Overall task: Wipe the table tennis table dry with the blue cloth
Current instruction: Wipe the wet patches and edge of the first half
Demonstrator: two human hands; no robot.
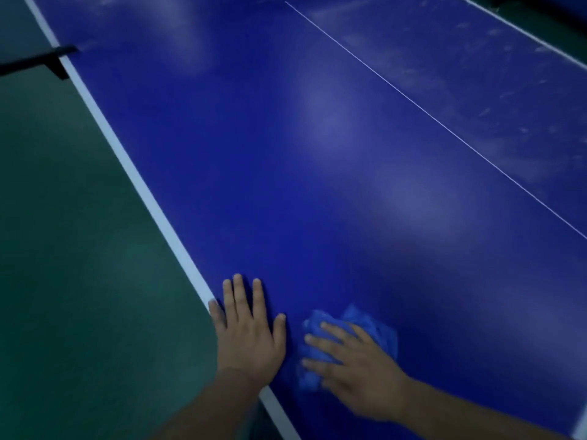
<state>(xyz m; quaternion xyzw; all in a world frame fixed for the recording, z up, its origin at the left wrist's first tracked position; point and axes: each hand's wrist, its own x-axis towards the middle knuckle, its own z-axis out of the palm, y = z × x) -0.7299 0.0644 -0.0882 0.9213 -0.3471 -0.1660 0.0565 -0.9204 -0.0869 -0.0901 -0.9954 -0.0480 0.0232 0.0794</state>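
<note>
The cloth (368, 325), blue and bunched, lies on the worktop (286, 185) close to the person, a little inside the white edge line (127, 173). The right hand (359, 369) lies flat on top of it, fingers spread and pointing left, pressing it down. Its grip is wide, with no finger curled round the fabric, and folds show beyond the fingertips and past the knuckles. Hand and cloth are slightly blurred.

Just left of the cloth, the left hand (247, 331) rests palm down on the bare worktop. Its grip is wide too, fingers straight and pointing away from the person, the little finger on the edge line.

A thin white centre line (444, 122) runs diagonally across the blue surface. Beyond it, pale streaks (476, 74) mark the far half. A black bracket (47, 60) sticks out from the edge, well away from the hands. Green floor (63, 249) lies to the left.
</note>
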